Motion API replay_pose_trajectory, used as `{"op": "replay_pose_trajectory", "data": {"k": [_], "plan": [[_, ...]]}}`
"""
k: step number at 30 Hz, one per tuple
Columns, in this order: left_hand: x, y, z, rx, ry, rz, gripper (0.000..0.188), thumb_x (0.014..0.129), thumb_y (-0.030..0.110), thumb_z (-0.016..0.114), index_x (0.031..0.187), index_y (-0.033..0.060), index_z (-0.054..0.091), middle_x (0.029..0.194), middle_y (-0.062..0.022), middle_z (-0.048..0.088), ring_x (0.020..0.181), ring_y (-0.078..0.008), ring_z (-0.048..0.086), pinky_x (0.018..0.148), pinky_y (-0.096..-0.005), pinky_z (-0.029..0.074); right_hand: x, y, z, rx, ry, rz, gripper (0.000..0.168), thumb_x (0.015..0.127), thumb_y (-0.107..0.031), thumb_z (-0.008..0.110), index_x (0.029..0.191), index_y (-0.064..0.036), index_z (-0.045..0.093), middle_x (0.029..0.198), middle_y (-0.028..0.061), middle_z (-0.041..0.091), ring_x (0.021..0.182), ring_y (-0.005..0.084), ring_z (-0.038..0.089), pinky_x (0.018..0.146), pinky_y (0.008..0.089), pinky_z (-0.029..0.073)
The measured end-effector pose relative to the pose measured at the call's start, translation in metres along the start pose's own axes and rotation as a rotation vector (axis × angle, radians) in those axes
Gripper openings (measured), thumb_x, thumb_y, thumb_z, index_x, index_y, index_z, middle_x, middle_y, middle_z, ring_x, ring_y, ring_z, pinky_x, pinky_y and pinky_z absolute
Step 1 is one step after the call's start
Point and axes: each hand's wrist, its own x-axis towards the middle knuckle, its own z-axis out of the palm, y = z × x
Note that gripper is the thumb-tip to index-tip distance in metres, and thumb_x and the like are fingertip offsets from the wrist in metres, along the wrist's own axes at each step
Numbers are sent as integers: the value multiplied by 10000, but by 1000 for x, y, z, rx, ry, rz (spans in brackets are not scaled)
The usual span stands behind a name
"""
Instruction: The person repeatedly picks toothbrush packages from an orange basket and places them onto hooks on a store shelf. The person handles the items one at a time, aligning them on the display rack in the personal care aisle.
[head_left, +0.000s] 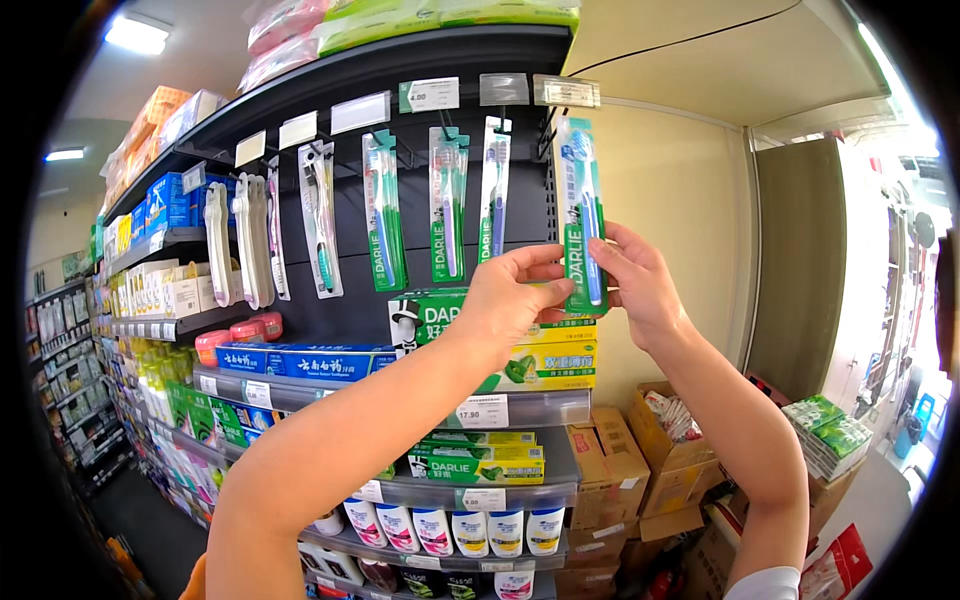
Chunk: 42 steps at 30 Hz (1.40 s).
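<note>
A Darlie toothbrush in a green-and-clear blister pack is upright at the right end of the display, below a price-tag holder. Whether its top still hangs on the hook is hard to tell. My right hand grips its lower right side, thumb across the front. At the pack's lower left edge, the thumb and fingers of my left hand pinch it. Just left hang other packs: a white-backed toothbrush, a purple-handled one and a blue-handled one.
Darlie toothpaste boxes are stacked on the shelf below my hands. Lower shelves carry more toothpaste and shampoo bottles. Cardboard boxes stand on the floor at right, beside an opened carton. Tissue packs top the shelving.
</note>
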Motion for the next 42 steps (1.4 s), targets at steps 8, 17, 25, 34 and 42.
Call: {"op": "replay_pose_trajectory", "data": {"k": [8, 17, 25, 34, 42], "plan": [[14, 3, -1, 1, 16, -17, 410, 799, 56, 630, 1184, 17, 496, 914, -34, 564, 807, -118, 569, 686, -234, 497, 20, 4, -4, 55, -29, -70, 312, 905, -172, 484, 1169, -7, 462, 857, 61, 617, 649, 94, 579, 493, 232, 459], [38, 5, -3, 111, 39, -14, 440, 791, 48, 629, 1204, 19, 479, 921, -44, 561, 781, -134, 575, 681, -244, 500, 44, 8, -5, 59, -12, -88, 302, 898, -158, 497, 1155, -1, 473, 843, 67, 624, 632, 92, 569, 480, 228, 446], [22, 1, 3, 114, -40, -56, 598, 769, 77, 671, 1275, -38, 374, 876, -41, 567, 734, -126, 563, 639, -244, 485, 27, 20, -10, 71, -61, -83, 294, 896, -143, 506, 1142, 16, 480, 827, 55, 616, 644, 82, 547, 524, 228, 450], [40, 3, 5, 127, 2, 35, 503, 807, 74, 628, 1264, 22, 425, 898, -41, 567, 740, -116, 570, 649, -234, 484, 45, 16, -13, 121, -18, -142, 306, 894, -149, 514, 1143, 25, 477, 836, 77, 620, 684, 83, 557, 556, 227, 456], [44, -7, 4, 167, 17, -34, 485, 801, 41, 615, 1248, 4, 430, 912, -47, 566, 754, -135, 571, 650, -251, 494, 55, 36, -15, 106, -27, -87, 283, 895, -150, 510, 1115, 27, 502, 825, 70, 617, 673, 88, 556, 547, 232, 458]]}}
